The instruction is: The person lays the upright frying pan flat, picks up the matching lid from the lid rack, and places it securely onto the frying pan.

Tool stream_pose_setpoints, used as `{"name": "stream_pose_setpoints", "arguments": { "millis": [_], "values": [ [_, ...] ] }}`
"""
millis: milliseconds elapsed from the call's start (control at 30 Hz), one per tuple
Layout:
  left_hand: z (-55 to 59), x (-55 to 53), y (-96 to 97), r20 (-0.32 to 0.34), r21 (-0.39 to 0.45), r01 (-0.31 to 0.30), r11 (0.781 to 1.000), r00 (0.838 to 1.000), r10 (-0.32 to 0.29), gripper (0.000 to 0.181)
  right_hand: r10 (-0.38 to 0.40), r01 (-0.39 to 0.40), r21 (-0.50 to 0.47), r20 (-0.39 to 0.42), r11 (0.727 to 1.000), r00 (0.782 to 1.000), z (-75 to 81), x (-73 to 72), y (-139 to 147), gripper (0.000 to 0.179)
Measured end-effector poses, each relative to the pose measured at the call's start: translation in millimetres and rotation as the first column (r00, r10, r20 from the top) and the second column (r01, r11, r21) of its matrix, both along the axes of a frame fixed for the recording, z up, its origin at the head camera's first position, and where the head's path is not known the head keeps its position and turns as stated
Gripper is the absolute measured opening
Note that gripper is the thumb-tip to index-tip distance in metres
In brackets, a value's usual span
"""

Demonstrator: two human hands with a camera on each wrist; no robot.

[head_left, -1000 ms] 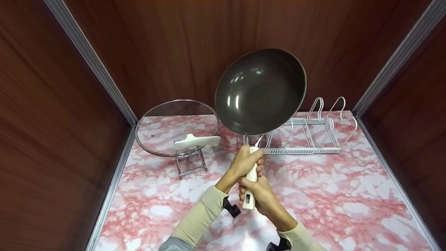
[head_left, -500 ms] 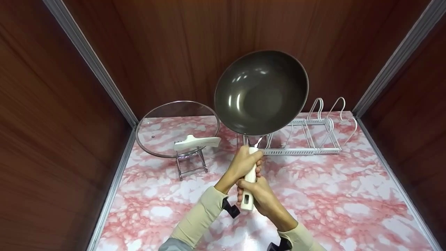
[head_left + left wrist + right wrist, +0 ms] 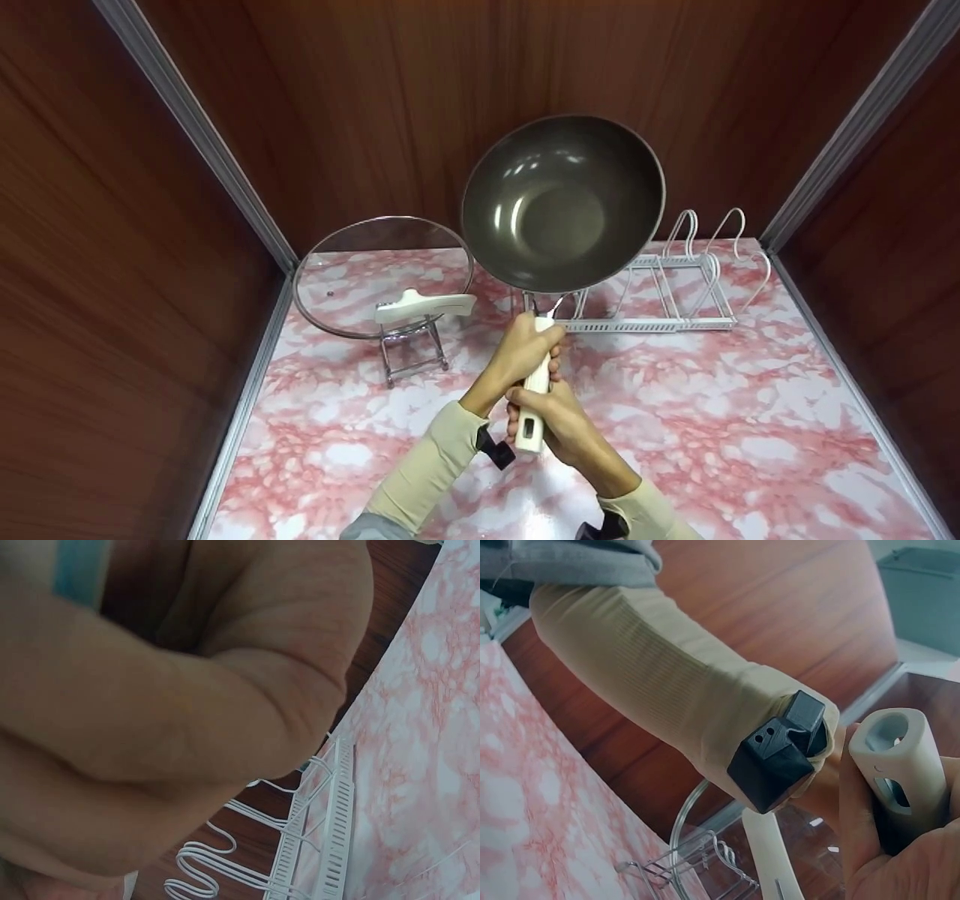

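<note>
A dark frying pan [image 3: 562,202] with deep sides is held up in the head view, tilted so its inside faces me. Both hands grip its cream handle [image 3: 529,427]. My left hand [image 3: 517,349] holds the upper part, close below the pan's metal neck, thumb laid along the top. Lower down, my right hand [image 3: 562,420] wraps the handle near its end, where a hanging slot shows. In the right wrist view the hollow handle end [image 3: 900,757] sticks out of the right hand [image 3: 907,870]. The left wrist view is mostly filled by the left hand [image 3: 172,705].
Behind the pan and to its right stands a white wire rack [image 3: 652,324], partly hidden by it. On the left a glass lid [image 3: 375,262] with a cream handle [image 3: 424,305] leans on a small chrome stand [image 3: 412,352]. Brown wood-look panels [image 3: 375,112] enclose the pink marbled tabletop [image 3: 720,420].
The pan tips slightly lower, so more of its inner base shows. The handle's end swings a little to the left. Both hands keep their grip.
</note>
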State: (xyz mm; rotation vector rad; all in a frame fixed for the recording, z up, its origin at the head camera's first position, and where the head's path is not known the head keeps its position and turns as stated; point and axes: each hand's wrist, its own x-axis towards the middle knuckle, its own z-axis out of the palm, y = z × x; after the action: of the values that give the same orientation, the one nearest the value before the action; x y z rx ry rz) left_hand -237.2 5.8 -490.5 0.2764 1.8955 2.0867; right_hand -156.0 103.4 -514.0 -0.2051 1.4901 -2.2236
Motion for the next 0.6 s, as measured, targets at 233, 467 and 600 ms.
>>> {"name": "stream_pose_setpoints", "arguments": {
  "millis": [233, 467, 600],
  "values": [
    [1.4, 1.0, -2.6, 0.026, 0.007, 0.007, 1.0, 1.0, -0.007, 0.008, 0.032, -0.032, 0.002, 0.01, 0.999, 0.999, -0.6, 0.1, -2.1, 0.003],
    [3.1, 2.8, -2.9, 0.045, 0.004, -0.008, 1.0, 0.999, 0.008, 0.006, 0.05, -0.05, -0.002, 0.004, 0.999, 0.999, -2.2, -0.4, -2.5, 0.007],
    [3.4, 3.2, -2.9, 0.064, 0.005, -0.019, 1.0, 0.998, 0.018, 0.007, 0.06, -0.06, 0.001, -0.004, 0.998, 0.998, -2.5, 0.1, -2.2, 0.006]
  ]
}}
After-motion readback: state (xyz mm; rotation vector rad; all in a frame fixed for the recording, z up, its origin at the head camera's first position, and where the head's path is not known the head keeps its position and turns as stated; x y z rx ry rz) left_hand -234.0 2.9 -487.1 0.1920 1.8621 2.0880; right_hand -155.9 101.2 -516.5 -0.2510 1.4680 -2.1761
